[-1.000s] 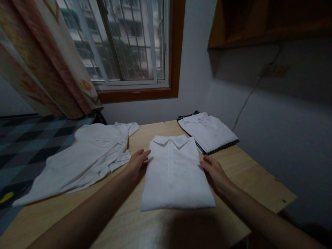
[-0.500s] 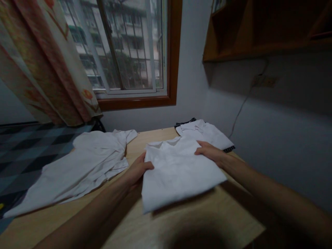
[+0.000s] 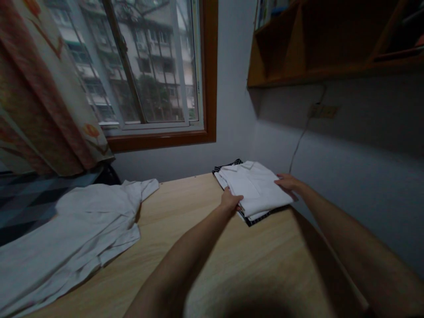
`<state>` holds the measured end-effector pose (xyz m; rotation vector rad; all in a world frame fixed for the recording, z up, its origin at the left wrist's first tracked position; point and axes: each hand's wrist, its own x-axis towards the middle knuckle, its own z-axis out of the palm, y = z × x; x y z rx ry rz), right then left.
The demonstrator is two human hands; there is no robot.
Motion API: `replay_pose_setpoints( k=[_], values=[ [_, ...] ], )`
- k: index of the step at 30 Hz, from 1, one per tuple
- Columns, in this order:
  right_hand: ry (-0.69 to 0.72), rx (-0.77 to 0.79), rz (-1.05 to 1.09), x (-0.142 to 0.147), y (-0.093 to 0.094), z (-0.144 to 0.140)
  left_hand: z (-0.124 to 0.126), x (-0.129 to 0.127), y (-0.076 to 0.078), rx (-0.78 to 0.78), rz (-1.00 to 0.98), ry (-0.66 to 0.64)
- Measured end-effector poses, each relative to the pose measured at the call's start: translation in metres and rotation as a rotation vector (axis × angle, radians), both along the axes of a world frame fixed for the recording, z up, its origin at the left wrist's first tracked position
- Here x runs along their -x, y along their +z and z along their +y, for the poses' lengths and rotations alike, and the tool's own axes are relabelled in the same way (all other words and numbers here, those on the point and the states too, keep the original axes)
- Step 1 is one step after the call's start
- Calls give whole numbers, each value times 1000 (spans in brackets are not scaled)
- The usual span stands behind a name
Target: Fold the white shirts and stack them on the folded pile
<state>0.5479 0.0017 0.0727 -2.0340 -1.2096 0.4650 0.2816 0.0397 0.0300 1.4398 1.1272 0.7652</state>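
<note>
A folded white shirt point(image 3: 256, 185), its collar toward the wall, lies on top of a small pile of folded clothes at the table's far right corner. My left hand point(image 3: 230, 201) grips its left edge, thumb on top and fingers underneath. On the opposite side my right hand point(image 3: 287, 182) holds the shirt's right edge in the same way. Beneath it show the edges of another white garment and a black striped garment point(image 3: 253, 221).
An unfolded white shirt point(image 3: 96, 221) is spread across the left of the wooden table point(image 3: 185, 207), partly over a checked surface point(image 3: 23, 196). A wall shelf point(image 3: 285, 75) hangs above on the right; a cable point(image 3: 300, 141) runs down the wall. A curtain point(image 3: 49, 97) hangs left.
Both hands have carried the folded white shirt away from me and rightward, from above the middle of the table onto the pile. The camera view has turned to the right.
</note>
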Motion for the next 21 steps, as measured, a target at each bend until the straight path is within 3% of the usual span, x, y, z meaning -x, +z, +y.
replay_pose_setpoints(
  k=[2,4,6,8,10,11,14,16,19,21],
  values=[
    [-40,10,-47,3,-27,-3,-8,2,-9,-88,205,55],
    [-89,-36,-216,11,-42,-3,-18,7,-8,-371,381,64],
    [-59,-99,-461,23,-52,-1,-30,12,-5,-693,466,-76],
    [64,-97,-640,38,-61,2,-41,14,-7,-872,536,-356],
    [171,-11,-679,52,-72,4,-52,18,-16,-923,617,-599],
    [192,30,-684,57,-78,3,-57,20,-22,-923,652,-661],
    [204,101,-697,63,-92,0,-71,33,-30,-898,707,-716],
    [208,114,-696,61,-96,-1,-78,50,-26,-888,720,-760],
    [203,72,-688,55,-99,-1,-77,99,-6,-967,750,-721],
    [198,27,-683,52,-100,-2,-67,154,12,-1001,799,-531]
  ],
)
